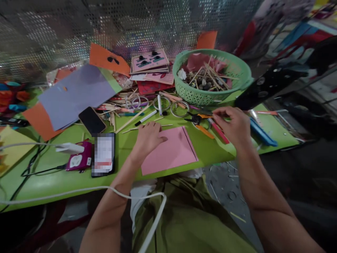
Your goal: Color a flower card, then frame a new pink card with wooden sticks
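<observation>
My left hand (147,138) lies flat on the top left corner of a pink paper sheet (173,151) on the green table (52,175), fingers stretched out. My right hand (233,124) hovers to the right of the sheet, fingers curled down over the scissors with orange and black handles (198,121) and some red pens (218,130). Whether its fingertips grip anything is hidden.
A green basket (210,75) with sticks and stones stands at the back. Wire rings (163,103), wooden sticks, a marker (145,118), purple and orange papers (76,93), two phones (103,154), a magenta device (79,160) and a white cable (79,191) lie around.
</observation>
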A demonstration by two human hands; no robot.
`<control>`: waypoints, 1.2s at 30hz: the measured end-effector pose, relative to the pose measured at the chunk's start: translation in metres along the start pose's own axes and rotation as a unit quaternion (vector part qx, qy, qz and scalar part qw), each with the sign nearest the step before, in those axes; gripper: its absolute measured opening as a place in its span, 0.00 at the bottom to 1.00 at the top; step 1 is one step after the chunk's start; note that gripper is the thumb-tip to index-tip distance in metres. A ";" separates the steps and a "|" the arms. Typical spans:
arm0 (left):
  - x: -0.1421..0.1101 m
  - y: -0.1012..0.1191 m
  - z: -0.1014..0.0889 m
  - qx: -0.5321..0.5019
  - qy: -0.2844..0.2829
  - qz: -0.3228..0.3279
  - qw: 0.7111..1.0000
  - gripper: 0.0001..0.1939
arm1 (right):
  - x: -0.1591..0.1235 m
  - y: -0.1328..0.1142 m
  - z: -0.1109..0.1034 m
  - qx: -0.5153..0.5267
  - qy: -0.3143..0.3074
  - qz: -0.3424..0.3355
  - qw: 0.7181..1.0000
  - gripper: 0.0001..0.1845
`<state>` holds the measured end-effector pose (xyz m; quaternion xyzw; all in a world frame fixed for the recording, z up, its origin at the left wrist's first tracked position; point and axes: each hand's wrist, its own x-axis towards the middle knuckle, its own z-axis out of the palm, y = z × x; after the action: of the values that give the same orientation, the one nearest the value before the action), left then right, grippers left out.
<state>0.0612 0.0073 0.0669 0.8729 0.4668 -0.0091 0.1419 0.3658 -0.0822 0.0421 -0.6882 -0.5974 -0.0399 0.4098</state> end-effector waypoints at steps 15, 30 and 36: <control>0.002 0.011 -0.011 0.025 -0.030 -0.008 0.999 0.17 | -0.032 0.032 -0.030 -0.112 -0.179 0.080 0.974 0.15; 0.013 -0.002 -0.003 -0.125 -0.028 -0.006 0.992 0.12 | -0.004 0.029 -0.019 -0.197 -0.155 0.124 0.960 0.13; 0.014 -0.020 -0.008 -0.311 -0.027 0.053 0.949 0.06 | -0.005 0.029 -0.019 -0.208 -0.023 0.067 0.976 0.04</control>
<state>0.0519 0.0308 0.0676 0.8085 0.3956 0.1200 0.4189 0.3971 -0.0964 0.0368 -0.7973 -0.5381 -0.1197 0.2459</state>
